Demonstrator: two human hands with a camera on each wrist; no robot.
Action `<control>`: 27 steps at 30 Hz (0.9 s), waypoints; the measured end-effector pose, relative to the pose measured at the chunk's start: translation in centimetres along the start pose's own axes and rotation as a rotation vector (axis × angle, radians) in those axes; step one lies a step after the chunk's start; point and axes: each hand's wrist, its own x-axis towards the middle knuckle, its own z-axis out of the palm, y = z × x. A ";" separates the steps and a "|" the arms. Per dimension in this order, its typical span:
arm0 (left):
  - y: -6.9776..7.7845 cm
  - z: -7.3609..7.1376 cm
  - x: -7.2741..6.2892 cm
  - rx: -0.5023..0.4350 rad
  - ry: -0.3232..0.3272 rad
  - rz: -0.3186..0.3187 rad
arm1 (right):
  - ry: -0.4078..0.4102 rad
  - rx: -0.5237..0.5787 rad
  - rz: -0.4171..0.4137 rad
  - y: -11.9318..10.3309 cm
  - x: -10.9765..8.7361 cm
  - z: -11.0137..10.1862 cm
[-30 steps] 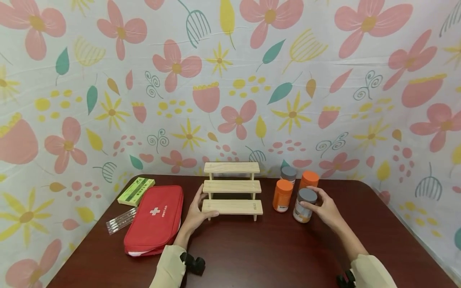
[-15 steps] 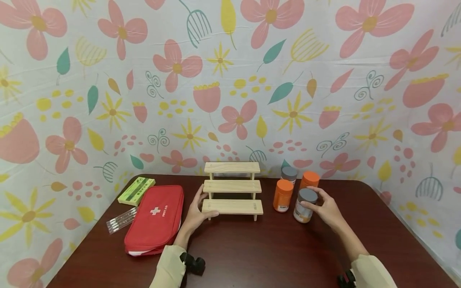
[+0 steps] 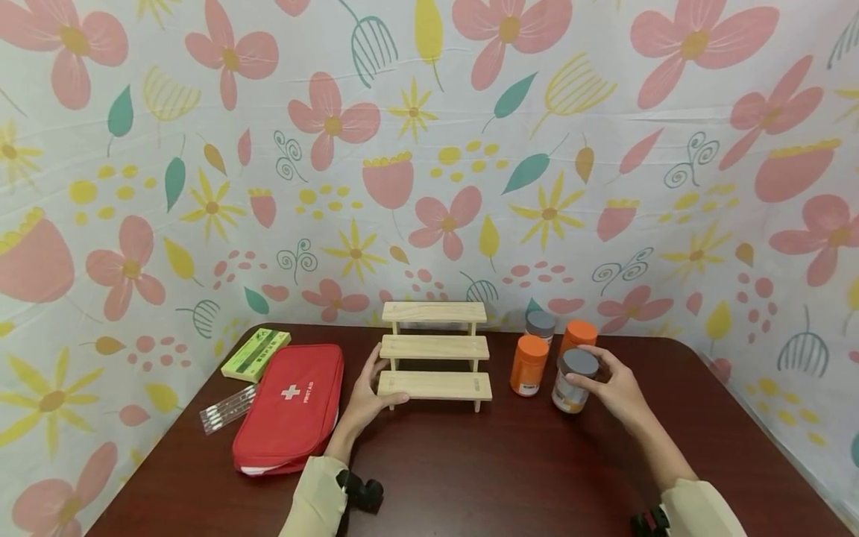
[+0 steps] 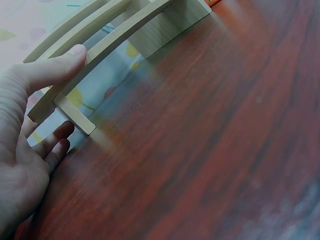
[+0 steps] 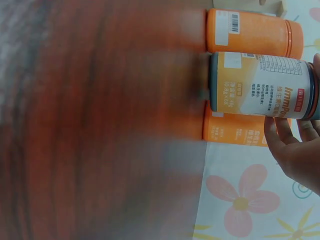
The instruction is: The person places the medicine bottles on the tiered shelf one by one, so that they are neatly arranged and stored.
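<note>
A three-tier wooden display stand (image 3: 435,385) stands at the middle back of the table. My left hand (image 3: 365,399) holds its left end, the thumb over the lowest step and the other fingers at the side; the left wrist view shows the thumb on the step (image 4: 127,42) and two fingertips below it. On the right, my right hand (image 3: 612,384) grips a grey-lidded supplement bottle (image 3: 570,391) by its upper part. In the right wrist view the printed white-and-yellow label of that bottle (image 5: 265,85) faces the camera.
Beside the gripped bottle stands an orange bottle (image 3: 527,367). Behind are another orange bottle (image 3: 580,333) and a grey-lidded one (image 3: 540,324). At left lie a red first aid pouch (image 3: 288,410), a packet of cotton swabs (image 3: 228,409) and a green-yellow box (image 3: 256,355).
My right hand has shifted slightly to the right with the grey-lidded bottle. The left hand and the stand have stayed in place.
</note>
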 end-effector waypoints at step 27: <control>-0.1 0.0 0.1 -0.005 -0.002 -0.011 | 0.039 0.025 -0.037 -2.3 0.4 -2.4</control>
